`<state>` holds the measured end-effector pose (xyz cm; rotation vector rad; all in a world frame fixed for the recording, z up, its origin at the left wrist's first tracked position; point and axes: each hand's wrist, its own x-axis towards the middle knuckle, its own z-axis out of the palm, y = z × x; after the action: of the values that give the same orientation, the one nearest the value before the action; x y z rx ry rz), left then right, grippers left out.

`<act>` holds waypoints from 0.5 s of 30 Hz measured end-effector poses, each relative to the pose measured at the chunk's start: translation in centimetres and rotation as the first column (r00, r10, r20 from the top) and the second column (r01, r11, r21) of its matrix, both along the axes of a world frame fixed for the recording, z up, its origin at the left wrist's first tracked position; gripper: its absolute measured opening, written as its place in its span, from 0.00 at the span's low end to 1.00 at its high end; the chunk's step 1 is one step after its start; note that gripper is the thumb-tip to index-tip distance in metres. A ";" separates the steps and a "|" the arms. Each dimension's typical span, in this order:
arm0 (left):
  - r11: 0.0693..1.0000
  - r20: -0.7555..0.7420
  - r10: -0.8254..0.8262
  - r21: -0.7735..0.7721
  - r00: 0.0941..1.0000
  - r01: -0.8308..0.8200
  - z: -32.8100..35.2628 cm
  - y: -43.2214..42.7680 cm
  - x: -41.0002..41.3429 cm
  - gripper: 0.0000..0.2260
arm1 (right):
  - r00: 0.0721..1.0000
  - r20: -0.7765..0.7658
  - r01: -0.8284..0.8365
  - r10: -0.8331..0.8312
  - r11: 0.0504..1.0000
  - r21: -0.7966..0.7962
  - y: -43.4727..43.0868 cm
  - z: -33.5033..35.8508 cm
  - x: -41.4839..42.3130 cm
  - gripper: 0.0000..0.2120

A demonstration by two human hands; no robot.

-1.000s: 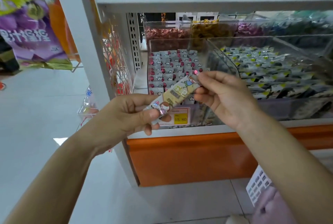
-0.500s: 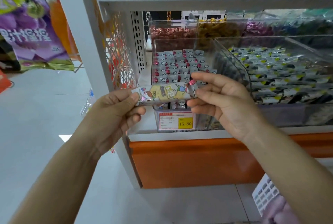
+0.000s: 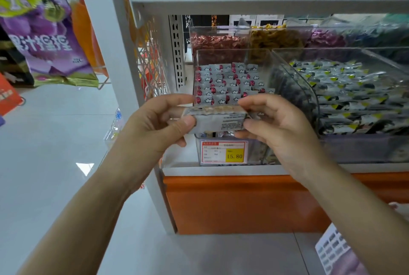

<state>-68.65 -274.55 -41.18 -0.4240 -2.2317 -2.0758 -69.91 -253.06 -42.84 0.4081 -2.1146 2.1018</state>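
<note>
**Packet held crosswise before the sweet bins**

The left hand (image 3: 155,124) and right hand (image 3: 278,124) each pinch one end of a wrapped snack packet (image 3: 218,119), which lies level with its printed back up. Clock directions run from the packet. It covers the front rows of the clear bin (image 3: 232,50) of red-and-white sweets at 12 o'clock. The price tag (image 3: 223,152) is just below, at 6. A second bin (image 3: 294,80) crowds in at 3. The packet's print is too blurred to read. Bare floor (image 3: 55,142) lies at 9, and a purple bag (image 3: 44,40) hangs at 10.

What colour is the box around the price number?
Yellow, on the red-edged white paper price tag, clearest in the head view.
</note>
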 end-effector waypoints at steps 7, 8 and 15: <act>0.983 -0.103 0.113 -0.131 0.988 -0.126 0.3 0.9 0.4 0.13 | 0.988 -0.152 0.049 -0.031 0.992 0.115 -0.7 0.7 0.7 0.09; 0.981 -0.113 0.119 -0.140 0.986 -0.135 0.3 1.1 0.4 0.11 | 0.985 -0.170 0.062 -0.040 0.990 0.127 -0.8 0.8 0.7 0.08; 0.952 -0.200 0.127 -0.251 0.971 -0.176 -0.2 1.8 0.6 0.05 | 0.947 -0.283 0.221 -0.153 0.948 0.228 -1.1 0.8 0.6 0.05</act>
<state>-68.02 -272.71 -41.39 -0.4226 -2.3565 -1.5980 -69.27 -254.18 -42.03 0.4626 -2.1731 1.5790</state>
